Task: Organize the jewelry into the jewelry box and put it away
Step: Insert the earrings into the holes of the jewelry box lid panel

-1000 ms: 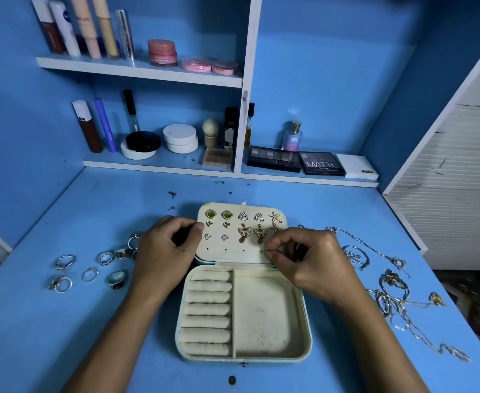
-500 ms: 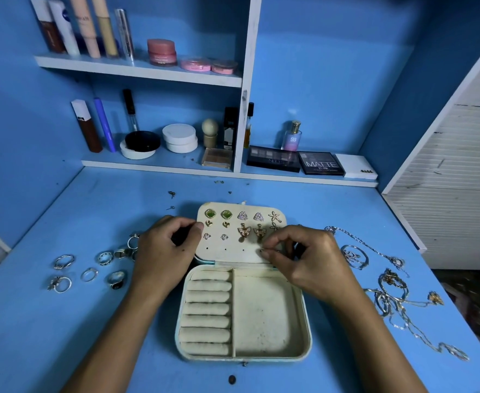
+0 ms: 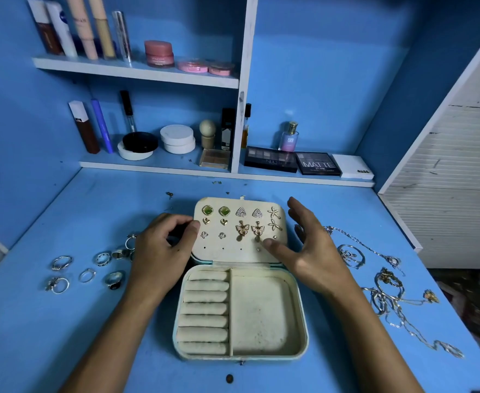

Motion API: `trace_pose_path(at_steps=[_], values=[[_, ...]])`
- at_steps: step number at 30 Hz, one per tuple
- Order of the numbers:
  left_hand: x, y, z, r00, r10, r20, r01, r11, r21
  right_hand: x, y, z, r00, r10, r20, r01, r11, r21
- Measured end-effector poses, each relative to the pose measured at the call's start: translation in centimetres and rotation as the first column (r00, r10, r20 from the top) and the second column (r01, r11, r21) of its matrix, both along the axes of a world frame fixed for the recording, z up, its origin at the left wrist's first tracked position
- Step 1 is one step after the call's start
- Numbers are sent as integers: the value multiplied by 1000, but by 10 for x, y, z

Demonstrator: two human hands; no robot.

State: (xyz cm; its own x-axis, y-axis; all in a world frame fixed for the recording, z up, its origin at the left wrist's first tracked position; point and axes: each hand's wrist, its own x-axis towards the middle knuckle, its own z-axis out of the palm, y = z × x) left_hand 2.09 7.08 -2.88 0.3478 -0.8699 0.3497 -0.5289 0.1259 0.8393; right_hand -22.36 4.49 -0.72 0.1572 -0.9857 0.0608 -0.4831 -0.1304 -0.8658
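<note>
Jewelry box (image 3: pixel 241 310) lies open near the middle of the blue bench (image 3: pixel 63 321), its long axis running from 6 to 12 o'clock: the tray half toward 6 o'clock, the lid (image 3: pixel 238 231) folded back flat toward 12 o'clock. Against the frame of a second ago, the right hand (image 3: pixel 312 251) has changed most: then its fingers were pinched together over the lid's lower right part, and now they are spread and straight, lifted apart, with the thumb tip just at the lid's lower right corner and nothing held. The left hand (image 3: pixel 162 251) has kept its place at the lid's 9 o'clock edge, fingers curled, fingertips against the lid's rim; whether it truly grips the rim I cannot tell. The box itself has not shifted.

Earrings (image 3: pixel 240 222) sit in rows on the lid: two green ones at its 11 o'clock corner, striped triangular ones beside them, star shapes at 1 o'clock, hearts and two butterfly drops below. The tray's ring rolls (image 3: pixel 204 310) fill its 9 o'clock side; the open compartment (image 3: pixel 264 313) at its 3 o'clock side holds no jewelry.

Rings (image 3: pixel 87 269) lie scattered on the bench at 9 o'clock of the box, well apart from it. Tangled chains (image 3: pixel 389 293) lie at 3 o'clock. Cosmetics stand on the shelves (image 3: pixel 136 70) at 12 o'clock.
</note>
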Motion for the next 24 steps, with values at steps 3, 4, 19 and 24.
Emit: trace_pose_path(at_steps=[3,4,19,24], values=[[-2,1,2,1000,-7,-8,7,1000,-14,2,-2,0,1000,7,-4,-7,998,56],[-2,2,3,1000,-10,-17,9,1000,-14,4,-3,0,1000,15,-7,-14,998,64],[1,-8,6,982,2,-189,12,997,73,1,-10,-6,991,61,118,-70,995,76],[10,-27,19,988,-2,-157,15,997,81,2,-11,-7,991,61,123,-72,994,85]])
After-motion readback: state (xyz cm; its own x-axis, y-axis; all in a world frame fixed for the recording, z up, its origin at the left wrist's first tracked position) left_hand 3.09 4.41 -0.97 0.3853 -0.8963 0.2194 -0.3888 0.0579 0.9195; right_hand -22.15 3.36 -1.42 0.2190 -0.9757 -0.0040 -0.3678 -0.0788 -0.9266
